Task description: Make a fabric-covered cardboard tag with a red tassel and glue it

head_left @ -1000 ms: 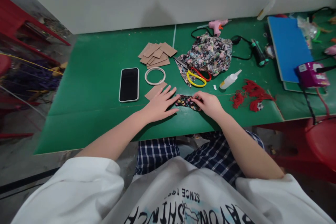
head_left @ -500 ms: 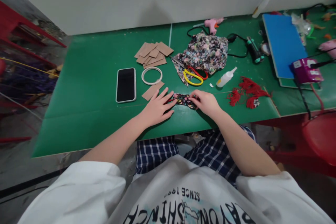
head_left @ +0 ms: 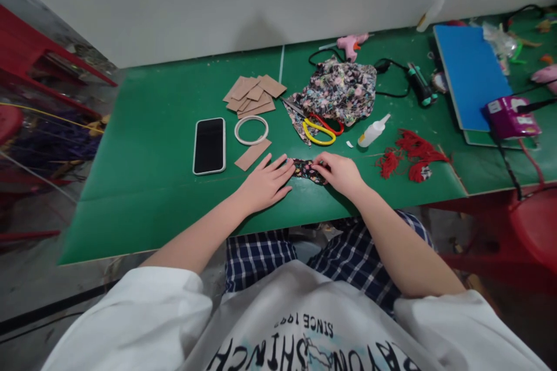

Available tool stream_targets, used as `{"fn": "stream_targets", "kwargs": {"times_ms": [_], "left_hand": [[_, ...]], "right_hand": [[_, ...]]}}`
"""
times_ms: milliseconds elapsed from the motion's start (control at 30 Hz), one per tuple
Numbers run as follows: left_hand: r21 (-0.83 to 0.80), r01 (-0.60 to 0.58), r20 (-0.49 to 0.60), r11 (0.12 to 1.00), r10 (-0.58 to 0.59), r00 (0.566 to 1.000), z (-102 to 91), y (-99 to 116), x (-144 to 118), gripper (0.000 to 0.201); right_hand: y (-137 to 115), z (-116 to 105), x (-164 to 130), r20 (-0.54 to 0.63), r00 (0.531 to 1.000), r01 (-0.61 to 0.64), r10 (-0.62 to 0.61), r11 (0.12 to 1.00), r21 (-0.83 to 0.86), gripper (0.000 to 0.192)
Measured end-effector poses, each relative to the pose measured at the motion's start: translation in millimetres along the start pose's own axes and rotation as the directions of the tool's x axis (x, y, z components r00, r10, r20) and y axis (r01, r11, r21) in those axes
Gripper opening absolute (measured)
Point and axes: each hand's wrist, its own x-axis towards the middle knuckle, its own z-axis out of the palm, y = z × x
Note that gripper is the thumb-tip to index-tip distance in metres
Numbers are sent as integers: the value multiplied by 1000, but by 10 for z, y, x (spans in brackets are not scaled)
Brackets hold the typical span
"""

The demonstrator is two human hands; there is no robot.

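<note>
Dark floral fabric strip (head_left: 306,170) lies pinched between both hands' fingers (head_left: 282,166).

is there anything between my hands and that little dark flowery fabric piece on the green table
Nothing visible. The left hand lies flat with its fingertips at the fabric piece's left end, and the right hand covers its right end. Both touch it directly.

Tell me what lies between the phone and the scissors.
In the head view, a white ring lies on the green table between the phone and the scissors.
</note>
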Motion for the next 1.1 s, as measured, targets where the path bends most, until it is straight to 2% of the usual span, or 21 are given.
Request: {"fn": "stream_targets", "kwargs": {"times_ms": [367, 533, 700, 833, 900, 1100], "left_hand": [[65, -20, 4, 998, 19, 1000, -66, 7, 12, 52], [28, 42, -7, 999, -42, 999, -104, 17, 45, 60], [-24, 62, -6, 998, -62, 998, -46, -14, 41, 49], [-83, 158, -71, 984, -164, 984, -1, -46, -26, 52], [-77, 180, -97, 981, -188, 977, -5, -53, -49, 50], [-27, 193, -82, 981, -194, 977, -6, -42, -58, 45]], "right_hand": [[28, -4, -3, -25, 1000, 6, -5, 999, 36, 14], [47, 10, 2, -29, 999, 13, -12, 999, 38, 13], [48, 9, -6, -42, 999, 31, -29, 999, 39, 14], [46, 12, -7, -35, 999, 30, -29, 999, 28, 12], [44, 14, -6, -38, 999, 23, -22, 1000, 14, 12], [42, 11, -8, -35, 999, 13, -12, 1000, 29, 14]]}}
